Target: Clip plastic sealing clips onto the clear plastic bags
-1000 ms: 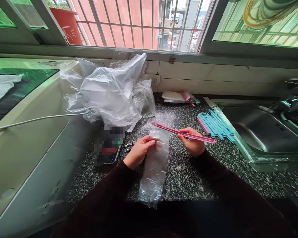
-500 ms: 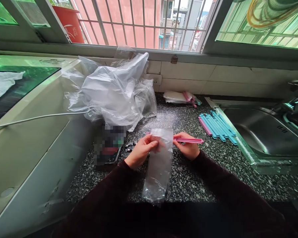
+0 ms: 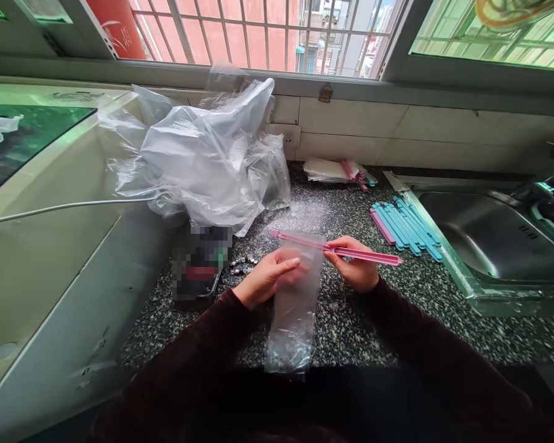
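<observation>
My left hand (image 3: 270, 275) pinches a clear, narrow plastic bag (image 3: 293, 329) near its top, thumb in front. The bag hangs down over the counter's front edge. In my right hand (image 3: 357, 271) is a pink bag sealing clip (image 3: 369, 255), opened out at its hinge. One arm of the clip lies across the bag's top edge, with its tip sticking out past the left side. Its other arm points right over my right hand. Whether that left arm lies behind or in front of the film, I cannot tell fully.
Blue and pink sealing clips (image 3: 406, 226) lie right, beside the steel sink (image 3: 480, 227). A stack of bags (image 3: 325, 171) with clips rests by the wall. A large crumpled plastic bag (image 3: 207, 154), a phone (image 3: 200, 264) and a dark beaded bracelet (image 3: 242, 266) are left. White powder (image 3: 300, 212) dusts the granite counter.
The pink clip's left arm has risen to the bag's top edge and shows more. Its right arm reaches farther right. My left fingers sit lower on the bag. The view has tilted down slightly.
</observation>
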Available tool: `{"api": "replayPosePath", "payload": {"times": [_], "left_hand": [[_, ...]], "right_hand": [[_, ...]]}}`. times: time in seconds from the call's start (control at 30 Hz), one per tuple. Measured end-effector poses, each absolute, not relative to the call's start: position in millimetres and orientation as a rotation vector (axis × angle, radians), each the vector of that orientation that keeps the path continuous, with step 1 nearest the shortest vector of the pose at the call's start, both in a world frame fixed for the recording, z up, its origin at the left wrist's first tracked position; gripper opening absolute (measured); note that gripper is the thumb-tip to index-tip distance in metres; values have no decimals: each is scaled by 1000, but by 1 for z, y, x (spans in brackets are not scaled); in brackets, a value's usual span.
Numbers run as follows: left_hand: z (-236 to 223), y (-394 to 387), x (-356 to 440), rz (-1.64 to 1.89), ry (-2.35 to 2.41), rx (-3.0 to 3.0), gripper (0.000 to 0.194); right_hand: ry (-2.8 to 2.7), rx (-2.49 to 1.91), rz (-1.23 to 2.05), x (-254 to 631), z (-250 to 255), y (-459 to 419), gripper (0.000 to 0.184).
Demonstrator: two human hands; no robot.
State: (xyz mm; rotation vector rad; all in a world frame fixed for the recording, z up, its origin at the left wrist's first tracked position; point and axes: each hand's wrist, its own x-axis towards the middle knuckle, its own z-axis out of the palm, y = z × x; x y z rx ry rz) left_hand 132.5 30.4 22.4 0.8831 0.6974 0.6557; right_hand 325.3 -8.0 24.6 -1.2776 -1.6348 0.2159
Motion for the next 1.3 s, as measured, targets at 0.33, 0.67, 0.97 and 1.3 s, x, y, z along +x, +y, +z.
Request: {"api": "replayPosePath", "payload": {"times": [0.33,0.67,0.97,1.3], "left_hand": [[24,32,128,618,720,1104,24],[24,34,130,602,703,837,29],[22,38,131,749,748,701,26],[22,38,133,840,764,611,23]], "right_hand": [[-1747,-1258,212,324,19,-5,3],[-1748,-1232,274,322,22,-9,5],[-1787,-1242,286,320,19,-9,7],[-1543,-1106,402,318,14,-15,15]]}}
